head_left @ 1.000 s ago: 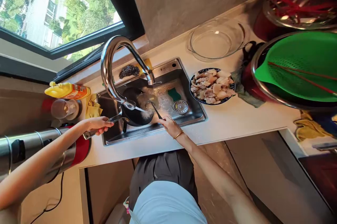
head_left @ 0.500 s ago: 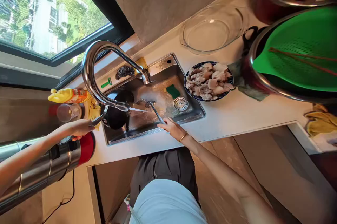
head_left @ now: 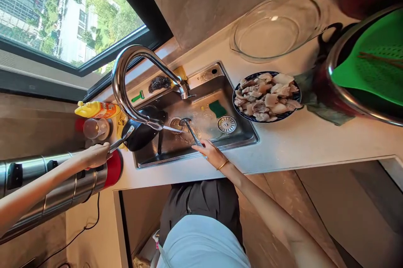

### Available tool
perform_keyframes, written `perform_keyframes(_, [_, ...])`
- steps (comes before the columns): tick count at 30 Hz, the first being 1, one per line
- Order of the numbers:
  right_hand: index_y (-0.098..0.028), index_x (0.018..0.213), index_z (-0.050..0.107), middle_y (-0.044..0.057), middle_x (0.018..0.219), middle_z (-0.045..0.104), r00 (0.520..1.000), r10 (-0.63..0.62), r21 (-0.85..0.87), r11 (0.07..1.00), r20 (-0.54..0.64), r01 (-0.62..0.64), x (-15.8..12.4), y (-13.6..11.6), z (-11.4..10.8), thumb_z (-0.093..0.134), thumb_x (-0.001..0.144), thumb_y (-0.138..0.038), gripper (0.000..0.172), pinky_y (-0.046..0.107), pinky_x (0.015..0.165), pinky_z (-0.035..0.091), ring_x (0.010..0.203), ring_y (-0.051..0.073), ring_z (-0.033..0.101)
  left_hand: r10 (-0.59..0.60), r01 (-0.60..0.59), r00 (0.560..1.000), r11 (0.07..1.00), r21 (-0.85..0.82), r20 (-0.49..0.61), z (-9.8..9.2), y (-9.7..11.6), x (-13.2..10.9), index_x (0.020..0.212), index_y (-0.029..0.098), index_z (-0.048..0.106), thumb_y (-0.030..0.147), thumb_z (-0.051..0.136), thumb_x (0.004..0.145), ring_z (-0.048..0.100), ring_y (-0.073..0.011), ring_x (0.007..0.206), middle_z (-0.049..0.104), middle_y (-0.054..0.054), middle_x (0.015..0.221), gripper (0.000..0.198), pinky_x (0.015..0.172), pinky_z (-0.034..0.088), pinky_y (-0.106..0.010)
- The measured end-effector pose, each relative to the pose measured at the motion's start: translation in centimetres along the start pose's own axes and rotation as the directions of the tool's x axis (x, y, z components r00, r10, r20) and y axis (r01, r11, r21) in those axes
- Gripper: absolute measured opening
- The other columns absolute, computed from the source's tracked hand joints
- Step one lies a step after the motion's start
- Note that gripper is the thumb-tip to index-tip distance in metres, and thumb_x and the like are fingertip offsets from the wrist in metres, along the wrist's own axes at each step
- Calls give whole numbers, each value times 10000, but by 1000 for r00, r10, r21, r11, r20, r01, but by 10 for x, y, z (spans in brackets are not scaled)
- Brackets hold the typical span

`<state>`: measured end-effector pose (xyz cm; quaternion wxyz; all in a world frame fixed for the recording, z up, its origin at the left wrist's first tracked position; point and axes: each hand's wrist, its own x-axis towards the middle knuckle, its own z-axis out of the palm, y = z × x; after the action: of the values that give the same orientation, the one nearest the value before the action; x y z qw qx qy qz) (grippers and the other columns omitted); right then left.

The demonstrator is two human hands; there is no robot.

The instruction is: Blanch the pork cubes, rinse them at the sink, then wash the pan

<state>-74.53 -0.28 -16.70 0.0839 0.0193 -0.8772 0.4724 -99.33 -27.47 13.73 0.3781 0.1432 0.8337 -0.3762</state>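
Observation:
My left hand [head_left: 97,155] is wrapped round the grey handle of a black frying pan [head_left: 141,131]. The pan is tilted at the left side of the metal sink [head_left: 201,154], partly behind the faucet. A long-handled metal ladle [head_left: 192,131] is gripped in my right hand [head_left: 212,153], its head low in the sink near the running water. From the curved chrome faucet [head_left: 118,77], a stream falls beside the ladle. Splashing water and haze partly blur its head. A green scouring pad [head_left: 217,109] lies in the sink near the drain strainer [head_left: 226,124].
Right of the sink stands a plate of cut meat [head_left: 266,96], with a glass dish [head_left: 270,35] behind it. A green colander [head_left: 371,66] rests over a large pot at far right. A yellow bottle [head_left: 97,110] and steel wool [head_left: 159,84] sit by the window.
The whole view has shifted, so the scene appears further right. My left hand has drawn the pan slightly left in relation to the sink. The ladle stays in nearly the same place.

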Motion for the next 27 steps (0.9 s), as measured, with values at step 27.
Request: perform_keyframes(27, [-128,1038,586,92,762,726,440,874,812,404,-207,-421,25,-39,51,590,762,-511,471,361,675,602,643,198,712,663,-194,749,235,-952,11,132,52,145,830,211,398,687,632,678,306,-23,342,400,100,573,552,318,238,-161])
